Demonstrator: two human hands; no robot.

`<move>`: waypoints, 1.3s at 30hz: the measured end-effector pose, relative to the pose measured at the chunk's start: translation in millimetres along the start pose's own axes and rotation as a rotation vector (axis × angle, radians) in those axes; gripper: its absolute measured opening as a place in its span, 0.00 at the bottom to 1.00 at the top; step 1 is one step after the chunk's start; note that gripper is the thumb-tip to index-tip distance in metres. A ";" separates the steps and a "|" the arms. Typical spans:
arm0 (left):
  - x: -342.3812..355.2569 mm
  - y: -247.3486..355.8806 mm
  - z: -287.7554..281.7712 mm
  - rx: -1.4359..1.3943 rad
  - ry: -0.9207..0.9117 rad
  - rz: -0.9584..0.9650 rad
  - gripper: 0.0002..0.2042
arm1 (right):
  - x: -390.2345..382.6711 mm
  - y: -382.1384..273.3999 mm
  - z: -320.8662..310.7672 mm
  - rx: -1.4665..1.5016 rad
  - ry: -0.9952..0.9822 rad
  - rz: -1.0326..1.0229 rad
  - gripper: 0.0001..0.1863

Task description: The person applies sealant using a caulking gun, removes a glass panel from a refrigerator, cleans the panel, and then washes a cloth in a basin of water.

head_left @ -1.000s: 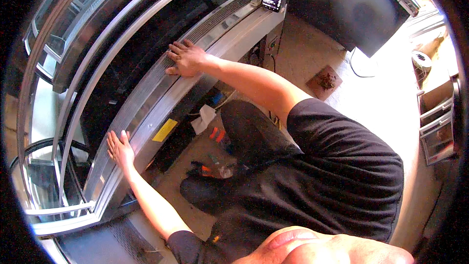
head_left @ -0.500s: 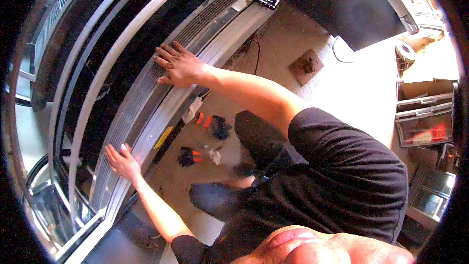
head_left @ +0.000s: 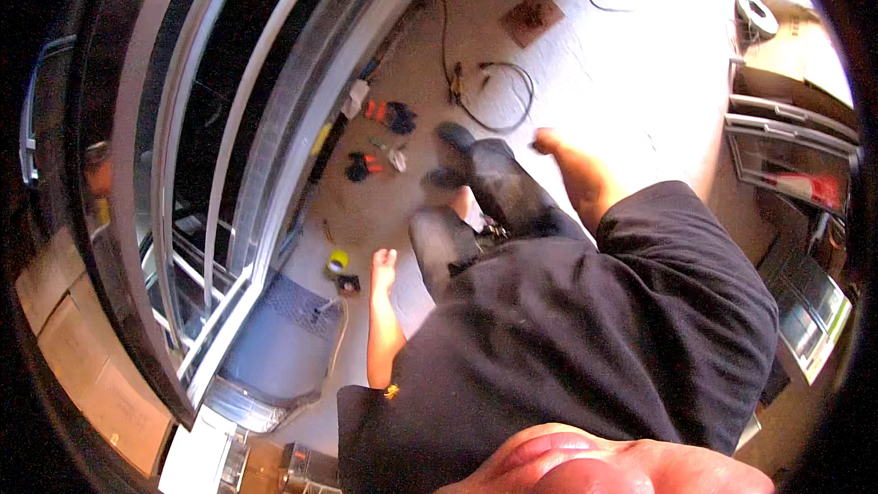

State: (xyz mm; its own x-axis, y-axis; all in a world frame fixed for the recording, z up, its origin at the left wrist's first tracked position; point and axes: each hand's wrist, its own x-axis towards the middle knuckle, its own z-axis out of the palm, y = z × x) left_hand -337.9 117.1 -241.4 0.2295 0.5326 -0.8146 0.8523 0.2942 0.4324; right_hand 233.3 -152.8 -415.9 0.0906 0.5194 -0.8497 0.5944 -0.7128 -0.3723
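My left hand is off the case, in the air above the floor, its fingers curled in with nothing seen in them. Out to the right, my right hand hangs over the pale floor; its fingers are smeared by motion, and no held thing shows. Along the left stands a large metal-framed case with curved pale rails and a long ledge. Neither hand touches it. Between the case and my feet lie two black-and-orange work gloves, apart from each other, and a small crumpled pale scrap.
A dark cable loops over the floor, near a brown square plate. A yellow roll lies by a blue-grey panel at the case's near end. Cardboard boxes stand lower left. Drawers line the right side.
Both hands have left the case's slatted ledge and drawn back toward my body, the right one swinging right. My view has shifted, showing the cable loop and yellow roll.
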 end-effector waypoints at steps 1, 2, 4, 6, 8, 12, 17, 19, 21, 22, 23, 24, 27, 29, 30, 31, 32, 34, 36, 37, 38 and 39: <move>-20.3 -1.7 0.7 0.001 -0.192 -0.170 0.25 | -50.3 32.0 6.2 0.268 -0.066 0.370 0.13; -46.2 -7.2 -2.2 -0.004 -0.286 -0.295 0.24 | -106.0 63.0 12.8 0.443 -0.079 0.713 0.16; -67.4 -12.3 -29.2 0.039 -0.427 -0.338 0.22 | -216.1 37.4 -9.3 0.596 -0.158 0.504 0.18; -95.4 1.1 -35.3 0.010 -0.373 -0.146 0.16 | -236.1 56.7 -18.9 0.614 -0.095 0.716 0.23; -89.3 -9.8 -51.9 -0.176 -0.311 -0.126 0.11 | -247.3 70.1 -40.1 0.388 0.118 0.522 0.24; -59.0 15.2 -80.2 -0.244 0.087 0.084 0.06 | -240.9 21.2 -39.8 0.553 0.489 0.293 0.20; -139.6 127.0 -58.2 -0.316 0.270 0.597 0.12 | -252.0 -18.9 91.3 0.631 0.374 0.150 0.22; -134.8 90.6 -30.9 0.069 0.580 1.033 0.12 | -259.6 28.4 186.0 0.364 0.274 0.102 0.24; -196.3 43.3 -11.2 0.062 0.430 0.771 0.13 | -323.2 -23.7 215.7 0.504 0.158 0.217 0.24; -185.6 -22.7 16.2 0.036 0.613 0.876 0.13 | -358.5 -44.1 216.2 0.241 0.164 0.204 0.23; -184.4 -78.3 37.3 -0.123 0.360 0.651 0.13 | -382.8 -56.1 222.8 -0.006 0.181 0.206 0.22; -197.5 -127.8 55.2 -0.077 0.186 0.472 0.12 | -395.5 -48.7 237.7 0.052 0.166 0.254 0.21; -233.3 -308.7 91.0 0.099 -0.200 0.047 0.16 | -422.1 18.8 263.1 -0.034 0.120 0.006 0.21; -278.5 -395.0 108.1 -0.087 -0.202 -0.105 0.16 | -420.1 73.3 266.9 -0.086 0.044 0.069 0.19; -296.2 -411.3 114.3 -0.218 -0.208 -0.208 0.15 | -415.3 96.0 258.6 -0.170 -0.051 0.221 0.19; -330.0 -431.6 94.6 -0.324 -0.117 -0.312 0.15 | -402.9 51.6 249.1 0.420 0.143 0.387 0.10; -338.5 -436.1 94.5 -0.446 -0.112 -0.343 0.15 | -406.9 62.2 230.7 -0.260 0.156 -0.045 0.10; -323.6 -433.4 88.5 -0.674 -0.121 -0.297 0.14 | -407.0 78.5 204.6 -0.487 0.254 -0.255 0.11; -315.7 -428.3 82.6 -0.826 -0.052 -0.183 0.14 | -401.1 29.3 186.7 0.387 0.419 0.199 0.14; -322.2 -411.7 92.1 -0.831 0.091 -0.169 0.13 | -409.7 -12.8 171.6 0.402 0.435 0.076 0.16; -323.1 -386.6 104.6 -0.830 0.207 -0.153 0.13 | -422.0 -41.4 160.9 0.406 0.476 0.006 0.16; -322.7 -346.1 116.9 -0.819 0.239 -0.133 0.13 | -434.5 -57.9 154.3 0.418 0.524 -0.053 0.17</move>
State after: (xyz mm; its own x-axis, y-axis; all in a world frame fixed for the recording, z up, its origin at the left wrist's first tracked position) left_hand -652.1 -249.3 -173.4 -0.0311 0.5788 -0.8148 0.2367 0.7963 0.5566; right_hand 36.2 -410.0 -82.7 0.5086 0.6437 -0.5718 0.2593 -0.7478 -0.6112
